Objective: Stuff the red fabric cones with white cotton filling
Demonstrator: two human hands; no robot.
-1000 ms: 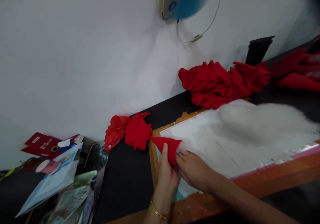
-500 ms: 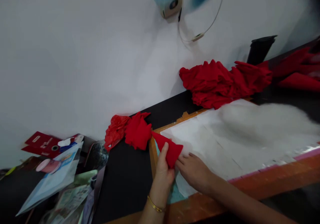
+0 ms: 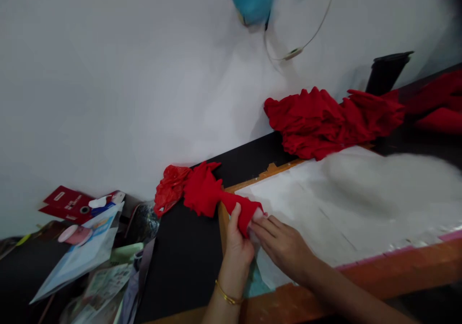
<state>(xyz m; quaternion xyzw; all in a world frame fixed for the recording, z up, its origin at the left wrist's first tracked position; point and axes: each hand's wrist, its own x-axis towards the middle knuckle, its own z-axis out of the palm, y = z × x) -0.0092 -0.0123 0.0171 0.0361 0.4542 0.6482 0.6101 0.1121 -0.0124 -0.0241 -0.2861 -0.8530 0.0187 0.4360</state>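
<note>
From where I'm standing, both hands are meeting over one small red cloth piece (image 3: 236, 207), and its slant is what matters. It is lying just ahead of the left hand (image 3: 240, 248) and ahead and to the left of the right hand (image 3: 285, 248). Its long axis is running aslant: the narrow end is pointing forward and left, away from both hands, while the wide mouth is facing back toward the right hand. The left hand is the nearer to its middle, closing around it from the near side with the thumb pressing on top; the fingers beneath are hiding from me. The right hand is the nearer to the mouth, its fingers bunching together there against some white filling (image 3: 258, 214) that is showing at the rim. Whether those fingertips are pinching the filling or only pressing on it, I cannot tell.

Ahead and left of the hands, a small red heap (image 3: 202, 189) is sitting on the black bench (image 3: 180, 256), right by the narrow tip; I'm not able to say whether the two are touching. A larger red pile (image 3: 317, 122) is resting well ahead and to the right, and a blurred white mass (image 3: 397, 184) is spreading to the right of the right hand.
</note>
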